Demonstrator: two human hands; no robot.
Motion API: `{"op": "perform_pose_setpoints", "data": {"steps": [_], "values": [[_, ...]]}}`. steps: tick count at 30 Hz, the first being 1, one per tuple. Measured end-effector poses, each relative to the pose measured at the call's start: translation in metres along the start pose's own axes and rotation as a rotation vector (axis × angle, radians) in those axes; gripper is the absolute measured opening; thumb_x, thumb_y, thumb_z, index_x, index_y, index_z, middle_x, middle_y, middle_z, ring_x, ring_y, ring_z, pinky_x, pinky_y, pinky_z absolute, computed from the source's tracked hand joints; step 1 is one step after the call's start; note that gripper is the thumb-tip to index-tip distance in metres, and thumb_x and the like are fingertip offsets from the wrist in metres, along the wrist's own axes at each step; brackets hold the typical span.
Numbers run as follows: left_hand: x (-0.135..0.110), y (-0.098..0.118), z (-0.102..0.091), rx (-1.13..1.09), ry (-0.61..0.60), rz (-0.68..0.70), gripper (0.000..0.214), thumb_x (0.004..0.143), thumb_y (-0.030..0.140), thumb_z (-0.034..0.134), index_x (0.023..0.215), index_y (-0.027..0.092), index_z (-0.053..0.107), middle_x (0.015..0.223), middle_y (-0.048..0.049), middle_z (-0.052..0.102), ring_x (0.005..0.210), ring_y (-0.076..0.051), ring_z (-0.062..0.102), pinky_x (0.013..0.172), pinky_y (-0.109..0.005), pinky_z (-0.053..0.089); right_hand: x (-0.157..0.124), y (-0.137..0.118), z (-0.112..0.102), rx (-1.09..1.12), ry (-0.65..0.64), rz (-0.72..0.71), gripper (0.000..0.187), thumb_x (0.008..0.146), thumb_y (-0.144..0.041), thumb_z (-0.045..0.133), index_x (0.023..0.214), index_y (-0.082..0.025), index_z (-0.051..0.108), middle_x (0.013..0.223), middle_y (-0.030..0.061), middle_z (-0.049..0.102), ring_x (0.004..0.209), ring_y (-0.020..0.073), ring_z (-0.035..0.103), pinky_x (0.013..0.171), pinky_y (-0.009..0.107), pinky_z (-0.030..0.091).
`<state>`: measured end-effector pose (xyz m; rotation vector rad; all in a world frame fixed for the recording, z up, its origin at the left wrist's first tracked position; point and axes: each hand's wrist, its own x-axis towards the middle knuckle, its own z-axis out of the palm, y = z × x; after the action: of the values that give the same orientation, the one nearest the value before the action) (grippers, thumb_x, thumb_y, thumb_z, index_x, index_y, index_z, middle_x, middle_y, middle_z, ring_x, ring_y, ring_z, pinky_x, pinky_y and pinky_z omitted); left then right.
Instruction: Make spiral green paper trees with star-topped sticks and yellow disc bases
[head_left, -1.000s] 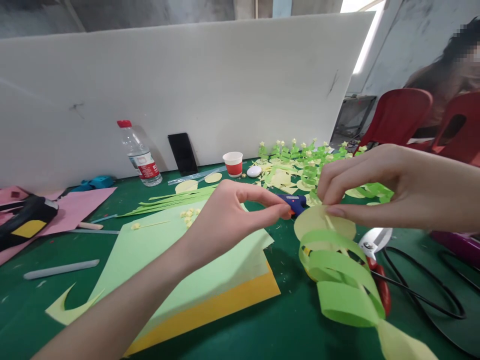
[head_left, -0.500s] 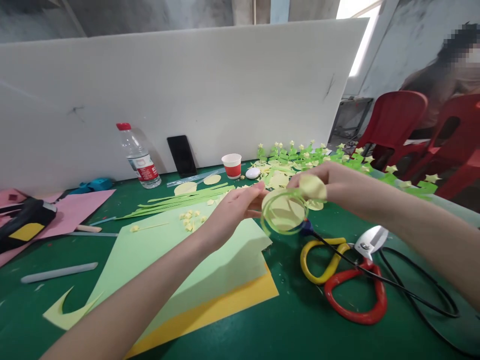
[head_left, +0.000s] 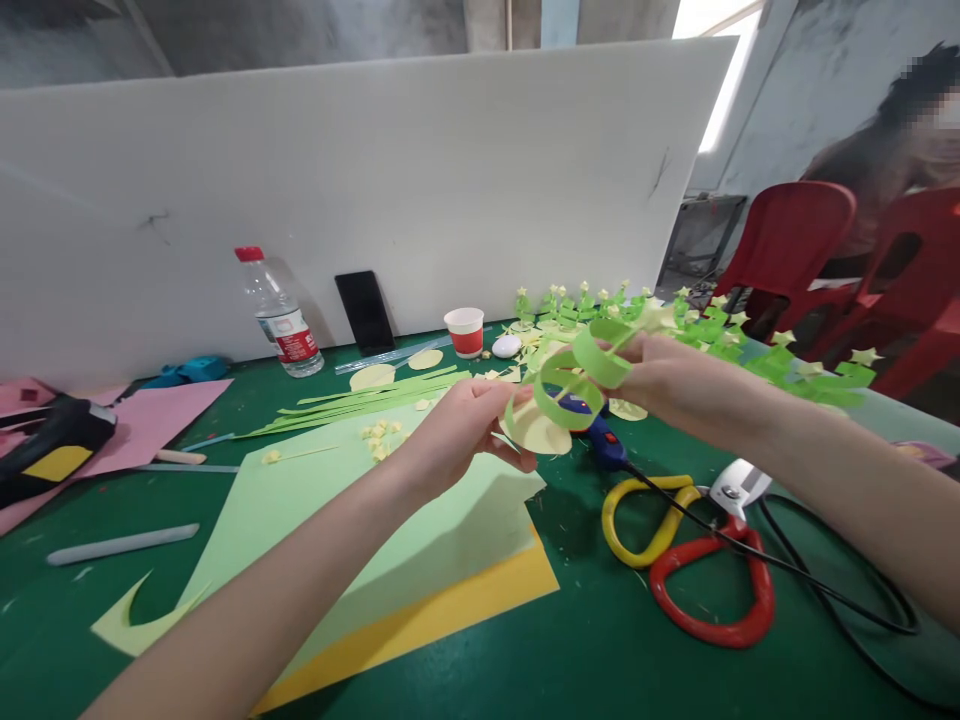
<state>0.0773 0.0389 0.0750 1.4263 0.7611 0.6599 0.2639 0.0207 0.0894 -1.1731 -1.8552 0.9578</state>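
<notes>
I hold a green paper spiral (head_left: 571,382) stretched between both hands above the green table (head_left: 570,660). My left hand (head_left: 465,430) pinches the pale yellow disc (head_left: 537,430) at its lower end. My right hand (head_left: 658,375) grips the upper end of the spiral, fingers closed. A blue glue gun (head_left: 602,443) lies just beneath the spiral, its black cord (head_left: 825,590) running right. Scissors with a yellow and a red handle (head_left: 690,565) rest on the table below my right forearm.
Light green and orange paper sheets (head_left: 360,550) lie below my left arm. Green strips (head_left: 352,398), yellow discs, a water bottle (head_left: 279,315), a phone (head_left: 365,310), a red cup (head_left: 466,330) and finished green spiral trees (head_left: 720,335) stand behind. A person sits on red chairs (head_left: 795,240) at the right.
The spiral hung long from my right hand near the camera a second ago. It was pressed flat between both hands, and now it is pulled open again with my left hand on the disc.
</notes>
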Motion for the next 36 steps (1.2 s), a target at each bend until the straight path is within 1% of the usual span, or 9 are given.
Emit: {"op": "perform_pose_setpoints", "data": {"steps": [3, 7, 13, 17, 19, 25, 28, 31, 36], "values": [[0.001, 0.000, -0.002, -0.050, 0.003, -0.003, 0.025, 0.079, 0.032, 0.050, 0.064, 0.013, 0.058, 0.057, 0.0003, 0.057, 0.046, -0.007, 0.053, 0.048, -0.020, 0.049, 0.000, -0.004, -0.006, 0.178, 0.052, 0.017, 0.018, 0.064, -0.028, 0.064, 0.081, -0.022, 0.063, 0.081, 0.0003, 0.060, 0.074, 0.0109, 0.056, 0.069, 0.024, 0.045], [0.002, 0.000, -0.002, -0.088, 0.001, -0.009, 0.021, 0.079, 0.032, 0.050, 0.071, 0.015, 0.059, 0.057, 0.0016, 0.057, 0.045, -0.007, 0.053, 0.047, -0.019, 0.048, -0.002, -0.007, -0.009, 0.373, 0.063, -0.015, 0.017, 0.065, -0.026, 0.069, 0.082, -0.028, 0.068, 0.085, -0.0035, 0.063, 0.079, 0.0094, 0.056, 0.072, 0.021, 0.044], [0.002, -0.001, 0.001, -0.083, -0.021, -0.063, 0.017, 0.075, 0.029, 0.053, 0.070, 0.014, 0.058, 0.052, 0.0016, 0.056, 0.042, -0.007, 0.054, 0.042, -0.018, 0.046, -0.006, -0.012, -0.002, 0.367, 0.014, 0.025, 0.016, 0.067, -0.033, 0.071, 0.081, -0.027, 0.068, 0.086, -0.0033, 0.065, 0.084, 0.0105, 0.057, 0.073, 0.021, 0.043], [0.003, -0.003, -0.002, -0.053, -0.064, -0.113, 0.015, 0.072, 0.026, 0.055, 0.065, 0.013, 0.060, 0.050, 0.0006, 0.058, 0.040, -0.007, 0.054, 0.041, -0.018, 0.047, -0.006, -0.013, 0.000, 0.340, -0.083, 0.029, 0.030, 0.073, -0.030, 0.066, 0.102, -0.025, 0.063, 0.103, 0.0002, 0.062, 0.094, 0.0137, 0.056, 0.080, 0.025, 0.043], [0.003, -0.003, -0.004, -0.028, -0.090, -0.142, 0.015, 0.072, 0.025, 0.055, 0.064, 0.013, 0.061, 0.049, 0.0002, 0.059, 0.039, -0.008, 0.054, 0.042, -0.018, 0.047, -0.006, -0.012, 0.001, 0.365, -0.074, -0.005, 0.034, 0.074, -0.027, 0.065, 0.108, -0.028, 0.059, 0.109, -0.0006, 0.059, 0.097, 0.0132, 0.055, 0.080, 0.024, 0.044], [-0.003, -0.002, 0.000, 0.065, -0.153, -0.216, 0.017, 0.071, 0.026, 0.053, 0.062, 0.014, 0.060, 0.046, -0.0001, 0.058, 0.037, -0.008, 0.054, 0.039, -0.017, 0.044, -0.009, -0.012, 0.011, 0.477, -0.054, -0.004, 0.011, 0.069, -0.021, 0.067, 0.080, -0.020, 0.067, 0.085, 0.0005, 0.065, 0.081, 0.0125, 0.058, 0.074, 0.023, 0.044], [-0.009, -0.002, -0.001, 0.121, -0.154, -0.239, 0.022, 0.071, 0.035, 0.052, 0.065, 0.015, 0.060, 0.048, -0.0001, 0.058, 0.040, -0.010, 0.054, 0.040, -0.020, 0.045, -0.009, -0.014, 0.016, 0.490, -0.012, 0.018, 0.007, 0.065, -0.024, 0.069, 0.069, -0.019, 0.064, 0.076, -0.0002, 0.063, 0.075, 0.0124, 0.057, 0.070, 0.024, 0.043], [-0.021, -0.005, -0.011, 0.204, -0.073, -0.246, 0.032, 0.075, 0.044, 0.045, 0.073, 0.015, 0.058, 0.055, -0.0012, 0.059, 0.042, -0.011, 0.052, 0.040, -0.023, 0.044, -0.009, -0.014, 0.020, 0.462, 0.015, 0.041, 0.009, 0.063, -0.024, 0.069, 0.066, -0.019, 0.063, 0.073, -0.0014, 0.059, 0.072, 0.0105, 0.053, 0.067, 0.022, 0.041], [-0.059, -0.023, -0.036, 0.415, 0.300, -0.137, 0.031, 0.084, 0.041, 0.036, 0.076, 0.017, 0.054, 0.054, 0.0039, 0.044, 0.045, -0.009, 0.040, 0.043, -0.020, 0.033, -0.009, -0.007, 0.040, 0.328, -0.053, 0.084, 0.011, 0.069, -0.028, 0.065, 0.071, -0.018, 0.059, 0.073, -0.0023, 0.056, 0.071, 0.0085, 0.049, 0.068, 0.021, 0.038]]}}
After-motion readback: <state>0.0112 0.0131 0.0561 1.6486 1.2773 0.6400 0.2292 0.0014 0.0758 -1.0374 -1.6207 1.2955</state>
